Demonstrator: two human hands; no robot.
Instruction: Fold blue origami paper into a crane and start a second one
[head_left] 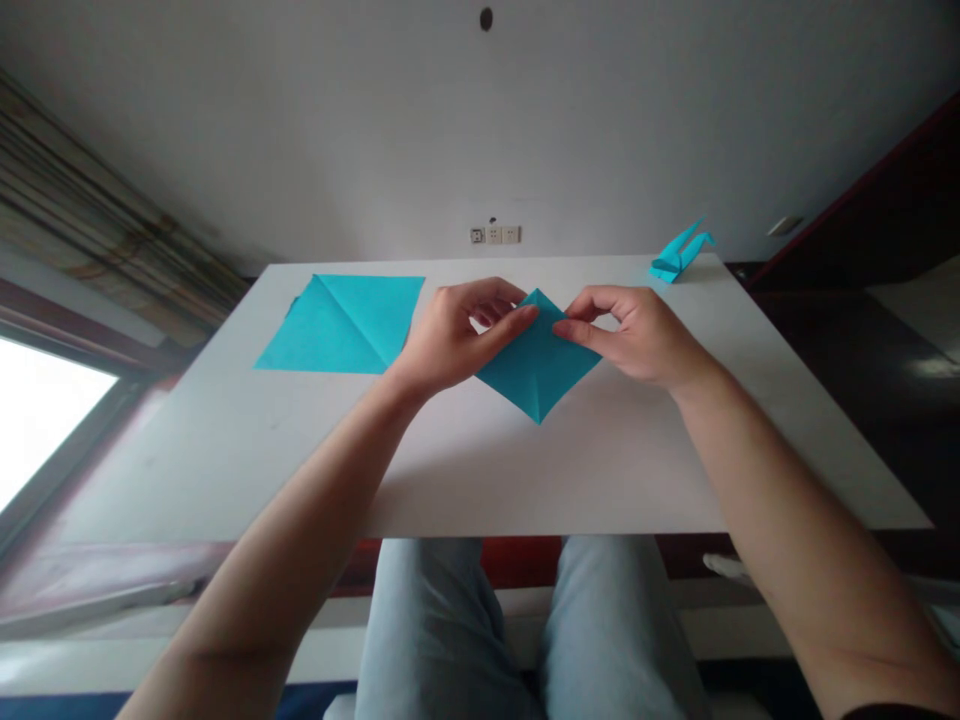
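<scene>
On the desk, a flat sheet is lying toward the far left corner, just in from the far edge. A paper bird is standing by the far right corner. Between them, a folded paper is occupying the middle, the left hand holding its left side and the right hand its right. Beyond the far edge, sockets are sitting in the wall; before the near edge, two legs are resting.

The left hand and right hand pinch the folded blue paper; a creased sheet and paper crane rest on the table
</scene>
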